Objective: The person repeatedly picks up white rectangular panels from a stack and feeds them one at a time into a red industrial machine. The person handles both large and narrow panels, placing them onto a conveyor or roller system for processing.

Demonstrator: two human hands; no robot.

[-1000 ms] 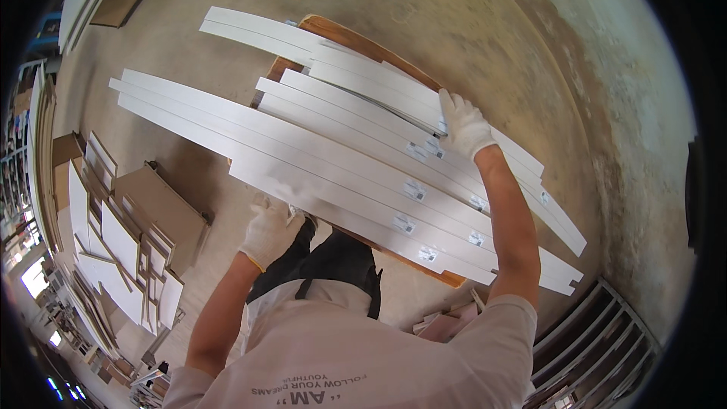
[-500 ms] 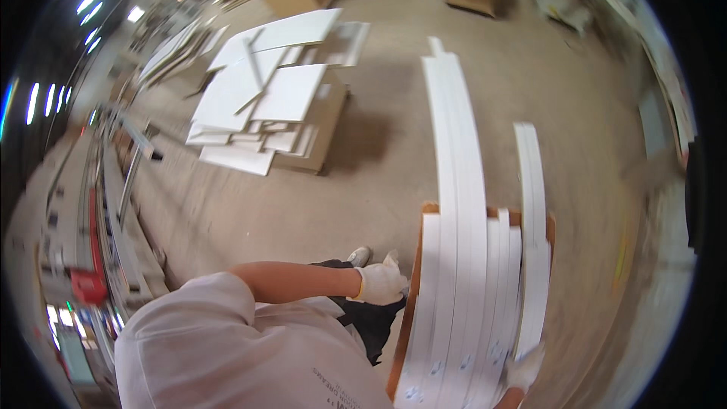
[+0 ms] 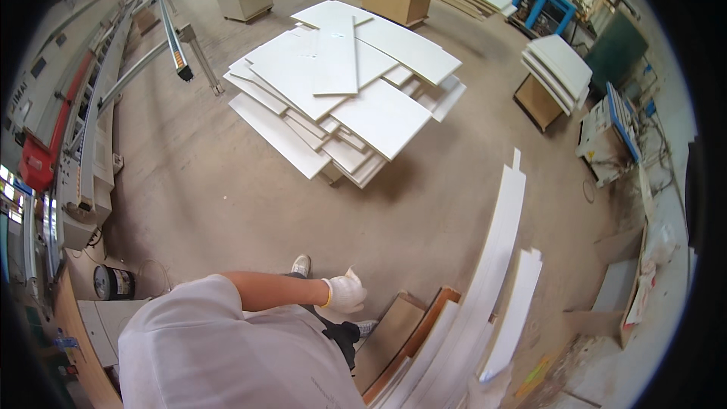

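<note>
Right hand (image 3: 491,390), gloved, at the near end of the shorter white strips (image 3: 516,310); pinching or not, I cannot tell.

Far ahead and leftward of that grip spreads a stack of white panels (image 3: 284,72); long white strips (image 3: 488,250) run forward just left of the grip, the shorter ones straight ahead; farther left, the gloved left hand (image 3: 346,292) hangs, its closure unclear.

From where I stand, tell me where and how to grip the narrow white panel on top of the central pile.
Grip the narrow white panel by its long edges near the middle, probably from above, coming from your side: it lies on top, uncovered, with one short end pointing your way.
</note>
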